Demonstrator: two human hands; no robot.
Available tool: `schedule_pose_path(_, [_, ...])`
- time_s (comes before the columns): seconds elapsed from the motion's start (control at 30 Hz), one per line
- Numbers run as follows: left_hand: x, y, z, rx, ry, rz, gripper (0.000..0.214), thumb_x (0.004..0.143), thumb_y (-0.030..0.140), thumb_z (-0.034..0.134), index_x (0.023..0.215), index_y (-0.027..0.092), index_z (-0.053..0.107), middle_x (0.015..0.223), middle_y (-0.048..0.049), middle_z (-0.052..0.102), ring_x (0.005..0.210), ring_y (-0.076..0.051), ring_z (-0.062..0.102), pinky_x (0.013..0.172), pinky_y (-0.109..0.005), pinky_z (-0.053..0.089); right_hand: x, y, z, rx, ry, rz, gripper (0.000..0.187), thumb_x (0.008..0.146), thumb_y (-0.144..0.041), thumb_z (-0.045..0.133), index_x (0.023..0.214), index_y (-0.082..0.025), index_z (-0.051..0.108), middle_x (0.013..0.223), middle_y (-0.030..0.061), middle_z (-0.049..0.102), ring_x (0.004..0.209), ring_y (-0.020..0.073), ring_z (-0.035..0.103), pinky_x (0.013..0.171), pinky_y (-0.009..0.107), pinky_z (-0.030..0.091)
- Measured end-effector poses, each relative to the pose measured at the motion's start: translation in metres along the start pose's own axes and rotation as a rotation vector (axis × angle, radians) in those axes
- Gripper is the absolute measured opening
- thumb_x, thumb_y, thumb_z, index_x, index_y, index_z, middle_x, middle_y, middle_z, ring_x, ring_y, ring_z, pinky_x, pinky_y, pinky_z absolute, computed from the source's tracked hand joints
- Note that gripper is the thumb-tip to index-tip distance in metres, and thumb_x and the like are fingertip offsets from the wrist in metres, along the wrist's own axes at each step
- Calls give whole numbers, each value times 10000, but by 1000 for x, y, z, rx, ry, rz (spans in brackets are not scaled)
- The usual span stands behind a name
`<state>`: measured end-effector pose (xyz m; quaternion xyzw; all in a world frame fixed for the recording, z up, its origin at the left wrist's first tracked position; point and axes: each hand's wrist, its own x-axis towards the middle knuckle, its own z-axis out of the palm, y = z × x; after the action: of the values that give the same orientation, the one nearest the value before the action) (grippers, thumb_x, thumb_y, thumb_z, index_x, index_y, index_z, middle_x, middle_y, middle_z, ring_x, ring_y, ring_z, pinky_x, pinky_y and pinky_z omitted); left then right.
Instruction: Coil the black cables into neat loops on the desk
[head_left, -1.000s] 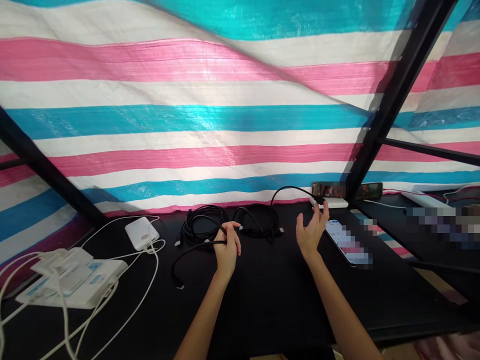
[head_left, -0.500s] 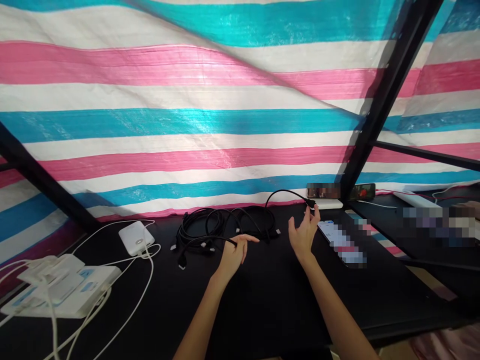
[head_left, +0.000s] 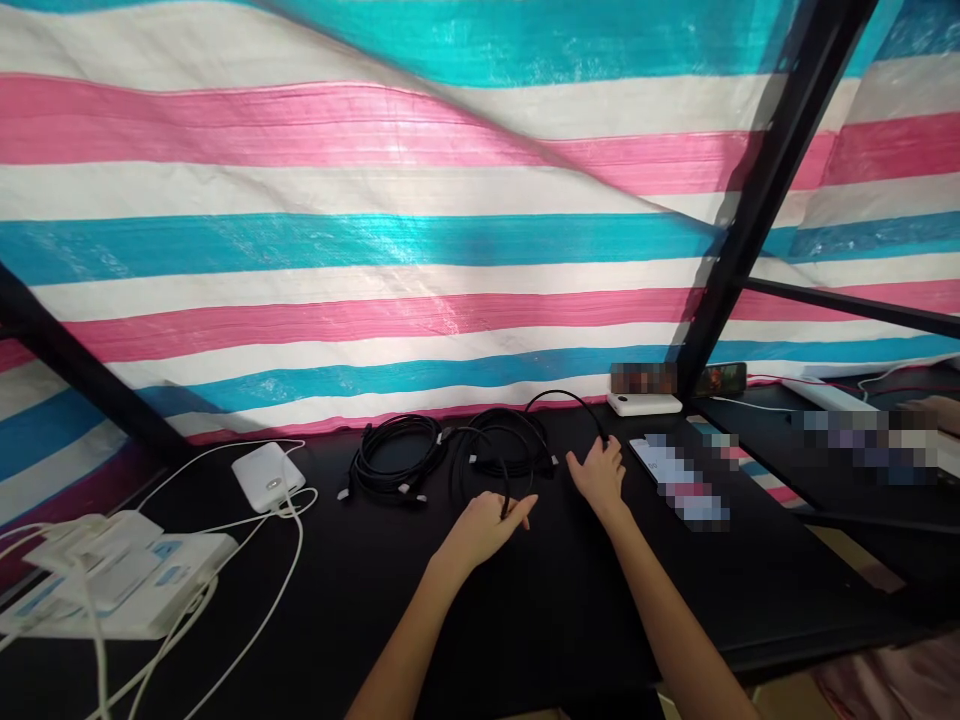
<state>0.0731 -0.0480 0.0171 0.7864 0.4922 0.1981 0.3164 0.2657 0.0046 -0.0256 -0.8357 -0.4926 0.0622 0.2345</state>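
Black cable point(head_left: 561, 392) arched between a coil and my right hand point(head_left: 600, 475)

It rises in a loop near the back edge of the tabletop point(head_left: 555, 620), running from the right coil point(head_left: 538, 432) to my fingers. I hold it close to its end, fingers curled in and thumb standing off to the side; probably that end is the stiffest part and the easiest to grip. The bend looks like the cable's own spring, since I see nothing propping it.

My left hand point(head_left: 491, 525) is narrow, thumb laid along the fingers, around a bowed strand point(head_left: 505, 482) in front of the same coil. I cannot tell whether that strand belongs to the cable in my right.

Flat by the back edge lies the left coil point(head_left: 367, 475), its pale-tipped plugs point(head_left: 405, 489) toward me, perhaps set apart so the loops do not tangle. Near the right edge, just beside my right hand, is a phone point(head_left: 679, 482). Toward the back left corner sits a small white device point(head_left: 268, 478), with white cords point(head_left: 301, 540) around it that likely limit where it can go.
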Motion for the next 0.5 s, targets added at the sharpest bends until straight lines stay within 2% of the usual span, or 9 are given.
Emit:
schedule_pose_path(0.1, [3, -5, 2, 117, 88, 64, 519, 887, 519, 379, 635, 170, 668, 531, -7, 579, 513, -132, 541, 559, -233, 359, -2, 0, 1, -51, -2, -14, 610, 832, -341, 473, 1304, 43, 419, 1347, 269, 347, 1162, 368, 431, 927, 432, 357])
schedule_pose_path(0.2, [5, -11, 6, 167, 212, 161, 456, 914, 426, 368, 674, 178, 667, 608, -42, 667, 568, -154, 617, 592, -234, 391, -1, 2, 3, -82, 10, -21, 565, 827, -341, 484, 1260, 21, 472, 1315, 263, 388, 1145, 368, 439, 909, 438, 360])
schedule_pose_path(0.33, [7, -16, 7, 168, 438, 269, 431, 927, 374, 345, 729, 174, 671, 610, -53, 679, 503, -137, 606, 553, -224, 393, 1, 7, 6, -80, 32, -50, 520, 803, -326, 520, 1223, -20, 515, 1278, 250, 432, 1120, 369, 451, 892, 453, 360])
schedule_pose_path(0.5, [4, -17, 0, 73, 581, 225, 424, 930, 388, 322, 789, 183, 665, 565, -14, 628, 447, -116, 556, 532, -212, 382, 4, 11, 13, -28, 139, -85, 495, 768, -283, 551, 1211, -63, 522, 1210, 223, 467, 1074, 361, 466, 853, 455, 375])
